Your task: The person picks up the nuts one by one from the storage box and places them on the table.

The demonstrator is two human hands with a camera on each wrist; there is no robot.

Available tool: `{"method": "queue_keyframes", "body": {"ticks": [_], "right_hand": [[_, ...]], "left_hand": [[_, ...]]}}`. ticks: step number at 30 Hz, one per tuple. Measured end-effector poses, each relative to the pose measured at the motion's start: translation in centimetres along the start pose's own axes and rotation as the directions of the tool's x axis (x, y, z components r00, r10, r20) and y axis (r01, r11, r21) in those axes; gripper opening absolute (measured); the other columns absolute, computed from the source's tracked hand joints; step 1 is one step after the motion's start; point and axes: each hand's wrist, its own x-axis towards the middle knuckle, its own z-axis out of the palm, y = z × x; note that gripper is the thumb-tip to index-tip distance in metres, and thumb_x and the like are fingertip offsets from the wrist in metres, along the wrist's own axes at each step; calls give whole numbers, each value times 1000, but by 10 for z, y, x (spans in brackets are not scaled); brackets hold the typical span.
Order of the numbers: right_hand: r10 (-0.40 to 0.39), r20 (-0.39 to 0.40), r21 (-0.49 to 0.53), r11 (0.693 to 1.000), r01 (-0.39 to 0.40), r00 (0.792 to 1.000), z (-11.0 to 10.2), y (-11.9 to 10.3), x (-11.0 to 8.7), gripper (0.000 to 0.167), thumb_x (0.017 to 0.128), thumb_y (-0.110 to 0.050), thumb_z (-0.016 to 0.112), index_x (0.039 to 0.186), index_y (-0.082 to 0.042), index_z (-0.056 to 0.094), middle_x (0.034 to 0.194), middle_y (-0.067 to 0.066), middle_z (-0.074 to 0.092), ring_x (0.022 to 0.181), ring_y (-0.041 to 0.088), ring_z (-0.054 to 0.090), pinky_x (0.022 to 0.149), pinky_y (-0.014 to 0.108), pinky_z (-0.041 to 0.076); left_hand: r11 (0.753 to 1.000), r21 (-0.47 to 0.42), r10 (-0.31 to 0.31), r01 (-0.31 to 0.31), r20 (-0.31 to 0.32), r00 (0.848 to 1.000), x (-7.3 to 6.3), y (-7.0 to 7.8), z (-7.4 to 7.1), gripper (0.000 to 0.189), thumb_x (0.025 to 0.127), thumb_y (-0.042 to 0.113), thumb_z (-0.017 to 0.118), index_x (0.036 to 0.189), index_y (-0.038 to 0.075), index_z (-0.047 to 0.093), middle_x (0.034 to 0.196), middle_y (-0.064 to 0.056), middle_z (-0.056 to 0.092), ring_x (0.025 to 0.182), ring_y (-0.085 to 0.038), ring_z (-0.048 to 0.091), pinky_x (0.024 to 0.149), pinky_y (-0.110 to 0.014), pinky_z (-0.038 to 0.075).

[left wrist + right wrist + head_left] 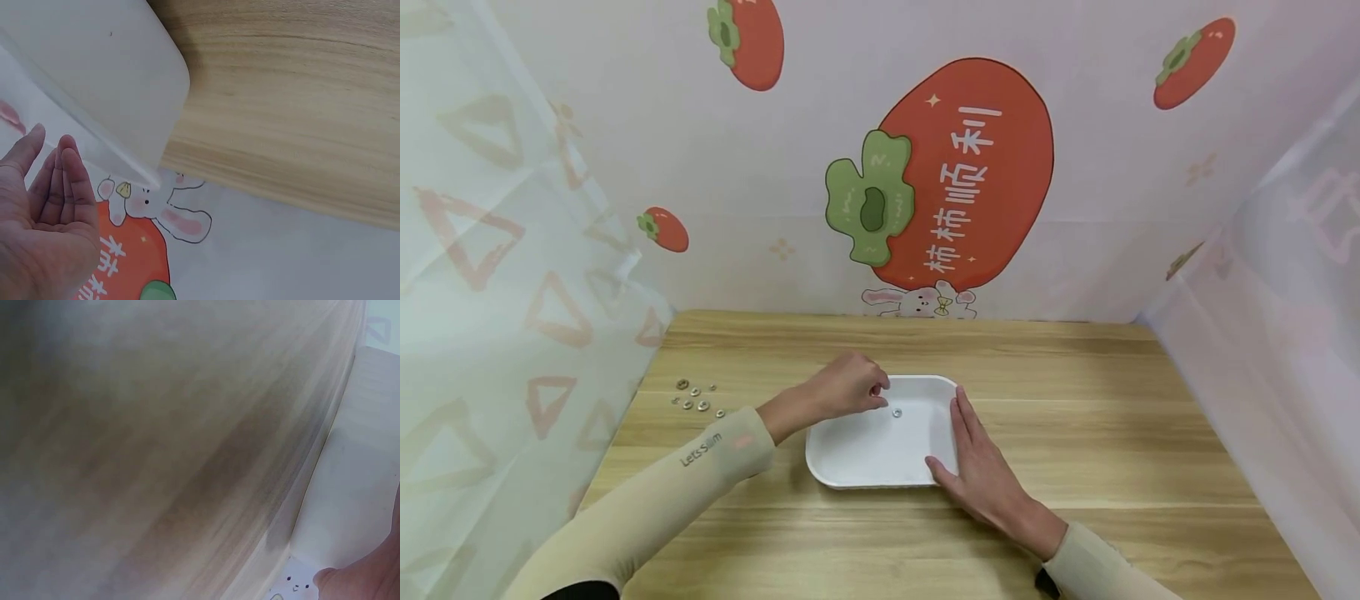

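Note:
A white rectangular tray sits on the wooden table between both hands. On its floor lies a small shiny metal ring-shaped piece. My left hand hovers over the tray's far left part, fingers bent. In the left wrist view, that hand's thumb and fingers stand apart, with nothing seen between them. Along the tray's right side rests my right hand, fingers straight against the edge and thumb over the near right corner. Only part of the right hand shows in the right wrist view.
Several small metal ring-shaped pieces lie loose at the table's left, beyond the left forearm. Wood-grain table extends to the right of the tray. A printed curtain hangs behind the table's far edge, with more sheets at both sides.

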Motion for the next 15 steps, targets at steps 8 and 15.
{"method": "queue_keyframes", "body": {"ticks": [8, 15], "right_hand": [[-11, -7, -5, 1000, 11, 1000, -1, 0, 0, 99, 99, -49, 66, 164, 9, 18, 176, 21, 8, 157, 39, 30, 118, 53, 41], [-16, -7, -9, 1000, 16, 1000, 0, 1, 0, 99, 100, -49, 65, 164, 9, 18, 176, 22, 8, 157, 39, 30, 118, 53, 41]], "left_hand": [[999, 23, -44, 42, 97, 994, 11, 5, 14, 17, 90, 15, 87, 103, 6, 83, 72, 6, 66, 66, -8, 53, 61, -20, 45], [994, 7, -108, 108, 167, 980, 17, 10, 21, 16, 93, 13, 84, 107, 7, 83, 77, 4, 69, 66, -9, 55, 61, -21, 48]]}}
